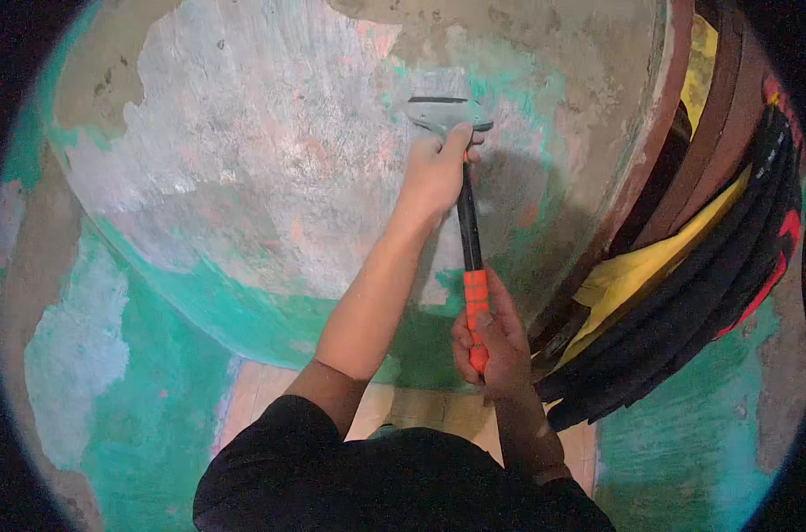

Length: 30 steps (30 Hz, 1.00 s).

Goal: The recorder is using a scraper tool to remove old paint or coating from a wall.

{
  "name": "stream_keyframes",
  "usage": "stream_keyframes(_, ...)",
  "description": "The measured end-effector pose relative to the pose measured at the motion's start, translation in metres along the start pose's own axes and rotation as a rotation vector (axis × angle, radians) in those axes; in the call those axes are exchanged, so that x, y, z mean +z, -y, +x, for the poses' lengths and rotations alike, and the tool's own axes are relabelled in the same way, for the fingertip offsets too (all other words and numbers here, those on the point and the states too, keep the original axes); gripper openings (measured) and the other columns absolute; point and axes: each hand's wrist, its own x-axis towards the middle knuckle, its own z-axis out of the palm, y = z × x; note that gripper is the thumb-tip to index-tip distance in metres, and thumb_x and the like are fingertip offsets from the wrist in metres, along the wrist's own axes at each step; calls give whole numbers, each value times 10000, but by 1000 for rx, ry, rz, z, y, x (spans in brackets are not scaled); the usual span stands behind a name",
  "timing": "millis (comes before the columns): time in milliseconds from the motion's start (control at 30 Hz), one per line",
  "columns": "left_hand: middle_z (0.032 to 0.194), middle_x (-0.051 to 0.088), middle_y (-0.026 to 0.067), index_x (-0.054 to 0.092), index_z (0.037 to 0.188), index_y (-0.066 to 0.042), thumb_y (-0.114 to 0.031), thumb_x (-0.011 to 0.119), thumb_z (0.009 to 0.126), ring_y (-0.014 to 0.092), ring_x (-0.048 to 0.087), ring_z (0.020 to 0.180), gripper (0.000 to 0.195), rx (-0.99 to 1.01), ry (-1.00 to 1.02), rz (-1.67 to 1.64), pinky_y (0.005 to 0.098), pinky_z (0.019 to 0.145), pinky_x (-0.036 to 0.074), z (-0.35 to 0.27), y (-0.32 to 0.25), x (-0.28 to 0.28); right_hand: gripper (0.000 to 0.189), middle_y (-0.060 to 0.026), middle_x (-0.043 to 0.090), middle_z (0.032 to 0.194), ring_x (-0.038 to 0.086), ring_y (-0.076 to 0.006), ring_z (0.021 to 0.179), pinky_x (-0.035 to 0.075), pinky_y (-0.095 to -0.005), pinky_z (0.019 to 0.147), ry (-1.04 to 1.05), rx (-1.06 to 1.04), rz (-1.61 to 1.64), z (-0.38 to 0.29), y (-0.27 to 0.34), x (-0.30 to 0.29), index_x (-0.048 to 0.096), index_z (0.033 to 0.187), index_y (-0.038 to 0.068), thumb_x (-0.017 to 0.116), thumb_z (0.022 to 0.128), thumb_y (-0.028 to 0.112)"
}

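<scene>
A long-handled scraper with a wide grey head [451, 114] lies against a wall [270, 146] of patchy green, whitish and grey-brown surface. My left hand [443, 163] grips the scraper just below its head, thumb laid up along it. Lower down, my right hand [492, 342] is closed around the orange grip [477, 292] at the end of the black shaft [470, 226]. The blade edge meets or nearly meets the wall; exact contact cannot be told. A pale rectangular patch shows just above the head.
To the right hang dark and brown clothes or fabrics [682, 292], with yellow cloth [642, 279] among them, beside a reddish-brown vertical edge [652, 153]. Tan floor tiles [429, 405] show near my body. More patchy green surface [156, 399] lies at the lower left.
</scene>
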Motion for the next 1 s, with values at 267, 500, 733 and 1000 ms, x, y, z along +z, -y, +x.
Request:
stream_keyframes(267,767,642,24,720,1023,11,-376,534,990,130,569,650,431,-24,10,10,276,639,466,0,-8,-3,700,-34,528,757,462,-100,455,385,-255,383,17,-6,57,2,-4,4,167,1586,173,545,1015,321)
stream_keyframes(500,780,656,34,723,1018,8,-371,527,995,128,569,660,427,13,50,-12,273,653,467,13,-29,3,701,-36,515,749,449,-102,439,376,-249,375,35,-70,74,9,5,8,163,1584,160,544,1017,313)
stream_keyframes(733,769,648,34,719,1001,14,-355,531,999,121,564,654,415,30,25,49,275,650,470,15,-17,-3,678,-53,468,721,379,-93,384,305,-232,336,-43,-96,36,13,2,16,207,1572,125,541,1015,322)
stream_keyframes(1000,763,638,36,703,1005,19,-345,527,1009,127,562,632,404,-4,55,-10,277,626,473,10,-13,-6,629,-63,478,731,374,-93,384,311,-225,337,-33,-79,79,8,-1,18,214,1572,140,511,1033,268)
